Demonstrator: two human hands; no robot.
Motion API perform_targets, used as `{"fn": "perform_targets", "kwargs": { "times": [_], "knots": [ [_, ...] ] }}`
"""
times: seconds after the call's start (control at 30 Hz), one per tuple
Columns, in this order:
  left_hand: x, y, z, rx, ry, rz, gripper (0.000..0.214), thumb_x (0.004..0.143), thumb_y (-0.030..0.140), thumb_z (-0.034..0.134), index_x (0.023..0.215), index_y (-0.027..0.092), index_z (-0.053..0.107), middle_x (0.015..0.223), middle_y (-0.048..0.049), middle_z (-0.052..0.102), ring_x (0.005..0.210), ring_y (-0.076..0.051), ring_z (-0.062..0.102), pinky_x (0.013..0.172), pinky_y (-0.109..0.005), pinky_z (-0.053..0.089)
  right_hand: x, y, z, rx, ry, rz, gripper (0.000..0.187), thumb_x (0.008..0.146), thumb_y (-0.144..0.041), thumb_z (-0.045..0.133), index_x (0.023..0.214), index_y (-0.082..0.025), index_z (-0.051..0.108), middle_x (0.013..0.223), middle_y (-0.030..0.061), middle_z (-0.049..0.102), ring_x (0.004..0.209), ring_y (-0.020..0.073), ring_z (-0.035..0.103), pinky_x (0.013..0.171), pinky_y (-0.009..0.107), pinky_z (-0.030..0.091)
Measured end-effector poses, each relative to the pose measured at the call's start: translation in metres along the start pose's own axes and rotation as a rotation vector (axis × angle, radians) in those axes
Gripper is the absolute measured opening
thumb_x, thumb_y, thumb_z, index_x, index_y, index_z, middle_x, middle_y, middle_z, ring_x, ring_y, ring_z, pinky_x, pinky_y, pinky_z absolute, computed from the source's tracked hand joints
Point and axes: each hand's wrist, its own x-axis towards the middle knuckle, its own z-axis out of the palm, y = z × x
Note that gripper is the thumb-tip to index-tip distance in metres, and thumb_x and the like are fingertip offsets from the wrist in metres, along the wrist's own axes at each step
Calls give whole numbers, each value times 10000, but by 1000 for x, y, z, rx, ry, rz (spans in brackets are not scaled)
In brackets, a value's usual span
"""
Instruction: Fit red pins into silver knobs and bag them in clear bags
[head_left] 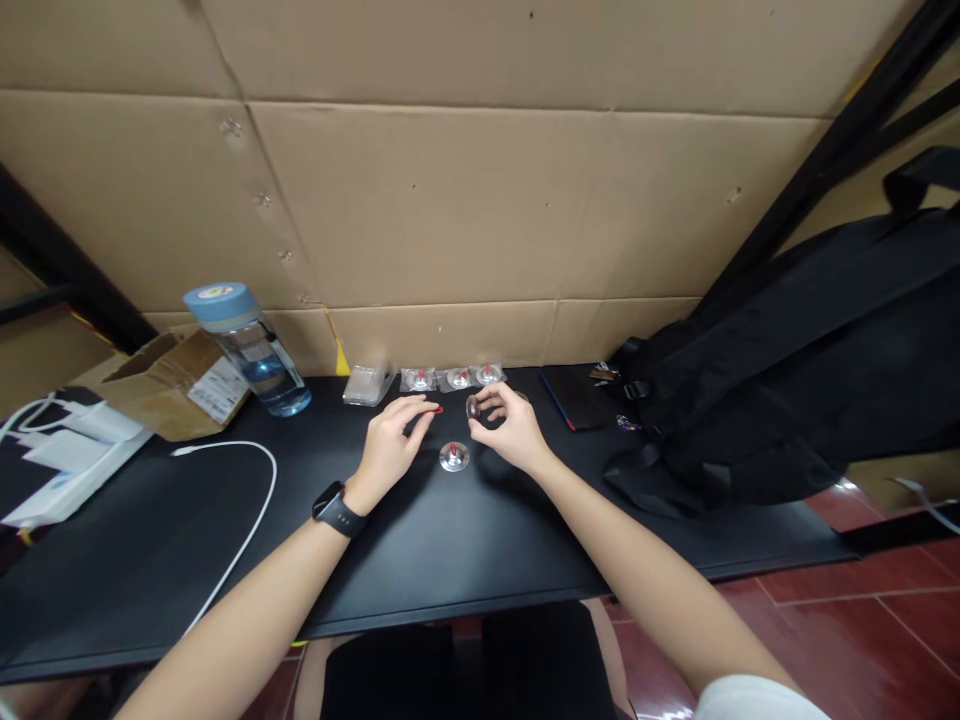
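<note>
My left hand (394, 435) pinches a small red loop (438, 409), like an elastic band, between thumb and fingertips. Opposite it, my right hand (511, 425) grips a round metal finger cymbal (472, 407) by its rim, tilted up on edge. Below and between the hands, another finger cymbal (454, 457), silver and domed with a red loop on top, lies flat on the black table (420, 560). Behind the hands sit several similar cymbals (459, 378) in clear wrappers. A black watch (339, 508) is on my left wrist.
Clear plastic packets (366, 384) stand near the cardboard wall (450, 200). A water bottle (259, 350), a cardboard box (169, 385), a white power strip (79, 465) and a white cable (270, 490) are left. To the right are a dark flat case (576, 398) and a black backpack (810, 350).
</note>
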Motion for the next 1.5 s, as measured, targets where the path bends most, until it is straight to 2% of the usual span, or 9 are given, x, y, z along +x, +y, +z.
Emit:
{"fn": "perform_targets", "kwargs": {
  "times": [0.2,0.4,0.5,0.77,0.97,1.17,1.5],
  "knots": [
    [-1,13,-2,-47,42,-13,111,943,295,652,964,239,745,1016,-35,774,1089,-216,700,997,-382,543,-9,-4,11,209,-82,-35,363,701,-195,739,1033,-236,598,1073,56,711,950,204,696,758,316,557],
    [-4,17,1,-206,-33,-167,127,952,329,625,935,232,706,1051,-48,741,1173,-242,656,1049,-419,496,-16,-9,17,287,-79,-102,341,732,-211,765,1025,-239,594,1122,64,680,989,202,681,798,334,559],
    [-6,19,3,-237,-54,-172,134,971,318,585,947,227,680,1084,-56,689,1249,-240,601,1085,-410,460,-19,-13,18,283,-76,-135,346,735,-211,764,1033,-240,591,1146,72,680,1019,209,676,818,347,564],
    [-11,26,3,-152,-127,-180,140,995,300,525,1003,239,650,1271,-95,566,1342,-268,494,1111,-476,418,-24,-16,20,242,-76,-150,343,748,-264,775,1023,-248,571,1177,86,677,1042,223,679,842,367,581],
    [-12,27,4,-110,-156,-200,153,1002,306,500,1016,243,639,1280,-98,568,1350,-282,487,1113,-514,390,-24,-15,21,227,-93,-147,329,755,-272,777,1004,-248,563,1187,91,675,1039,224,680,832,365,584],
    [-12,30,5,-28,-142,-181,148,1000,281,492,1023,245,634,1277,-89,577,1339,-281,494,1085,-493,396,-24,-13,22,302,-86,-161,327,762,-240,790,1017,-246,584,1196,83,670,1050,214,671,830,349,573],
    [-13,30,2,53,-139,-124,135,1002,274,507,1016,254,640,1271,-99,596,1380,-297,445,1044,-497,342,-23,-11,21,381,-135,-23,379,760,-404,835,982,-234,579,1177,98,698,1037,226,711,816,353,596]
  ]
}}
